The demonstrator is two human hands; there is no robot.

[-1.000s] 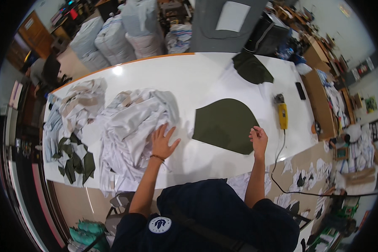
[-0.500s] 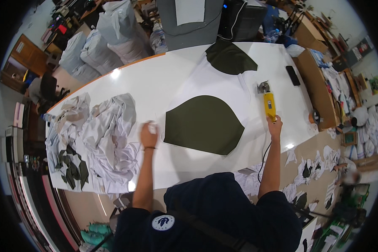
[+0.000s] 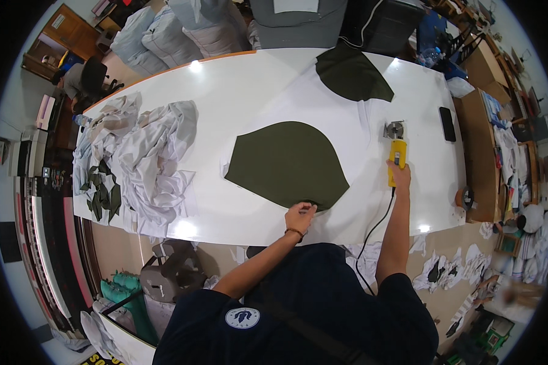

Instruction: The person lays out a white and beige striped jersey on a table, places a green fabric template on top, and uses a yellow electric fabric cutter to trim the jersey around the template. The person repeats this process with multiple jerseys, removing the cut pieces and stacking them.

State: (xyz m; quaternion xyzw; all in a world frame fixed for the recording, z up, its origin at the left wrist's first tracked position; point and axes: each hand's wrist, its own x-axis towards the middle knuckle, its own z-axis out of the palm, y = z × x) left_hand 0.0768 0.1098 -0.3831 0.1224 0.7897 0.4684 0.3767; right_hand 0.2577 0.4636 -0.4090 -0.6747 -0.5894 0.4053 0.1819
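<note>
My left hand (image 3: 299, 217) pinches the near edge of a dark green cut fabric piece (image 3: 286, 161) with a curved far side, lying flat on the white table (image 3: 219, 222). White fabric (image 3: 341, 118) lies beneath and beyond it, and a second dark green piece (image 3: 354, 76) rests at its far end. To the right, my right hand (image 3: 400, 175) is wrapped round the yellow body of an electric rotary cutter (image 3: 398, 152). Its round metal blade head points away from me, over the table, right of the fabric. A black cord runs from it toward my body.
Crumpled white cloth (image 3: 158, 158) and dark green scraps (image 3: 103, 191) pile up on the table's left. A black phone (image 3: 447, 124) and a tape roll (image 3: 464, 198) lie at the right, beside a cardboard box (image 3: 478, 152). Stuffed sacks (image 3: 173, 36) stand beyond the far edge.
My left hand has moved right, from beside the white pile to the green piece's near edge, and taken hold there. My right hand still holds the cutter. The view has shifted.
</note>
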